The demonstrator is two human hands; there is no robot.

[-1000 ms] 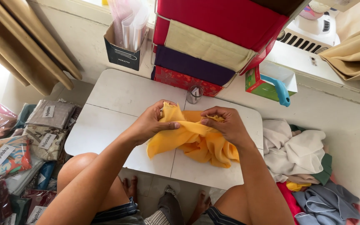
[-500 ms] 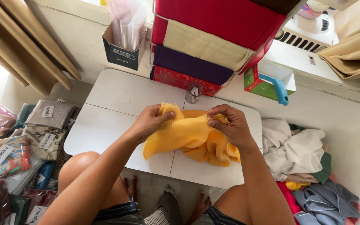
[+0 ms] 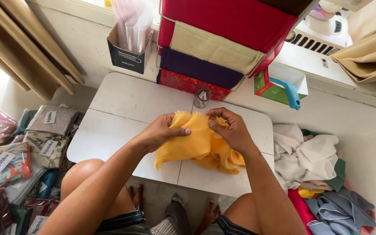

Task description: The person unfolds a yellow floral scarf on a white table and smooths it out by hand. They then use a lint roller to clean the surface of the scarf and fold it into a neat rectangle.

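Both hands pinch the yellow cloth (image 3: 196, 146) over the white table (image 3: 122, 102): the left hand (image 3: 164, 130) grips its upper edge, the right hand (image 3: 229, 128) holds a bunched fold. Compared with 1 second ago, the cloth has been lifted and gathered narrower, suggesting folding is underway.

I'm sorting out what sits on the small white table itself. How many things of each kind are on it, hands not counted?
Yellow cloth, held by the left hand and right hand: 1
Small clear glass: 1
Total on the white table: 2
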